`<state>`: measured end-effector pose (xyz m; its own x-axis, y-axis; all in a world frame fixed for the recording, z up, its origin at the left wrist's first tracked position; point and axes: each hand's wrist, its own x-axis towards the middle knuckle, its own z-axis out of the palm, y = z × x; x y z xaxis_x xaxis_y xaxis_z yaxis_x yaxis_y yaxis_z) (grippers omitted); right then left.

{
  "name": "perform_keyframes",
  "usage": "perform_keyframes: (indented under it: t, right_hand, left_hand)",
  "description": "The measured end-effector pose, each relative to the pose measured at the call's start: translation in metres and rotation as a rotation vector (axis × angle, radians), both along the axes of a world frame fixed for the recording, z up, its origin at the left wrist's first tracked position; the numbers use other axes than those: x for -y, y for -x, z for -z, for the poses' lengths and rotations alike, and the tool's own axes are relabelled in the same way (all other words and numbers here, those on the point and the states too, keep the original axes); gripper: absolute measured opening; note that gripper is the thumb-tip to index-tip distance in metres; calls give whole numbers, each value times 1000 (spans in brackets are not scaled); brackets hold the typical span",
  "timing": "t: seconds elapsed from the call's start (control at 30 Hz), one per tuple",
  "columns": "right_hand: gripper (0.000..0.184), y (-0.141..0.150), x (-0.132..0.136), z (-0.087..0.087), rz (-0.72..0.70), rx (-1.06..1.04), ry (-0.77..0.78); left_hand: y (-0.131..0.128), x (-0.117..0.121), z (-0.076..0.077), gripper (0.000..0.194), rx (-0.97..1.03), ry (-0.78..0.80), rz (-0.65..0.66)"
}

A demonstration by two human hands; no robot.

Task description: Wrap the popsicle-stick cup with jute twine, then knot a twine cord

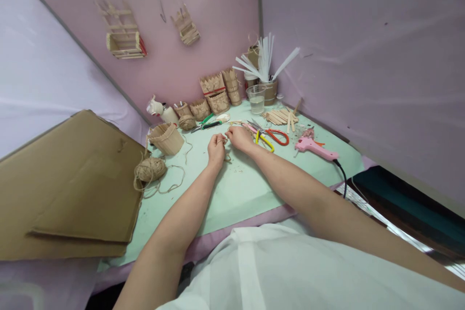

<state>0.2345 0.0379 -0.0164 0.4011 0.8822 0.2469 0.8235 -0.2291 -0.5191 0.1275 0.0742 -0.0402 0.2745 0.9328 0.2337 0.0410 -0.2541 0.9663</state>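
Observation:
Both hands meet over the middle of the pale green table, fingers closed in pinches. My left hand (217, 149) grips a short piece of twine (225, 140); a bit of it shows between the hands, and a loose end hangs below. My right hand (240, 138) pinches the same twine from the other side, its fingertips partly hidden by the fist. Just right of my right hand lie yellow-handled scissors (265, 141) and red-handled scissors (278, 136). Farther left are a twine ball (150, 169) and a round craft-stick basket (166, 139).
A pink glue gun (315, 148) with a black cord lies at right. Craft sticks (279, 116), a water cup (256, 99) and white glue sticks (267, 58) stand behind. Green-handled pliers (210, 125) lie near several small baskets (218, 101). Brown cardboard (72, 184) covers the left side.

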Motion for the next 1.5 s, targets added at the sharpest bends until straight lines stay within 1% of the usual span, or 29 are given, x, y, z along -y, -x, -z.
perform_keyframes:
  t: [0.13, 0.3, 0.4, 0.53, 0.73, 0.87, 1.03, 1.27, 1.4, 1.5]
  right_hand:
    - [31, -1, 0, 0, 19, -1, 8]
    - [31, -4, -1, -1, 31, -30, 30]
    - [32, -6, -3, 1, 46, -34, 29]
    - [32, -9, -5, 3, 62, -50, 20]
    - [32, -9, -2, -1, 75, -58, 5]
    - [32, -8, 0, -2, 74, -56, 3]
    - [33, -7, -1, 0, 52, -40, -20]
    - [53, -2, 2, -3, 39, -25, 30]
    - [54, 0, 4, -4, 26, -21, 38]
    - [57, 1, 4, -4, 2, -4, 79]
  left_hand:
    - [1, 3, -4, 32, -6, -68, 10]
    - [3, 6, -5, 27, -58, -207, 83]
    - [3, 8, -6, 25, -57, -230, 115]
    - [2, 12, -8, 22, -66, -251, 126]
    - [0, 14, -7, 19, -97, -277, 160]
    - [0, 13, -6, 17, -70, -256, 151]
    - [1, 6, -3, 17, -44, -177, 109]
    - [3, -3, 1, 20, -40, -28, -11]
    - [3, -6, 4, 22, -10, 28, -10]
    - [2, -7, 5, 23, 9, 37, -5]
